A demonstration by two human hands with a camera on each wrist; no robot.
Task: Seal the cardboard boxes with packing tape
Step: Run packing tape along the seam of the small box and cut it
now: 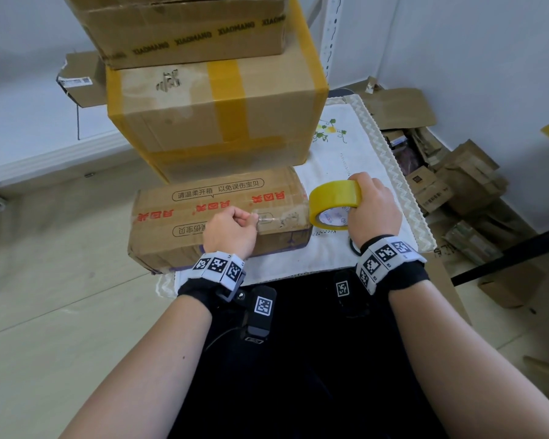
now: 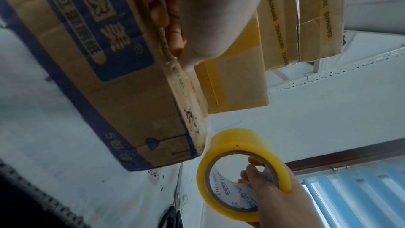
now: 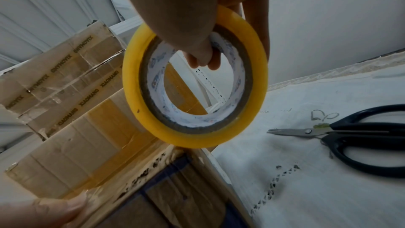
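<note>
Tape (image 1: 335, 201) hangs from your right hand (image 1: 374, 210), fingers (image 3: 203, 58) hooked through its core; your left hand (image 1: 230, 231) pinches the strip end onto the box (image 1: 219, 217) beneath both.

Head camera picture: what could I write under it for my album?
Right hand grips the yellow tape roll while the left hand pinches its free end on the cardboard box.

Black-handled scissors (image 3: 342, 134) lying closed on the white embroidered cloth (image 1: 339, 160) just behind the right hand, flattened cardboard scraps (image 1: 457, 182) piled on the floor further right
</note>
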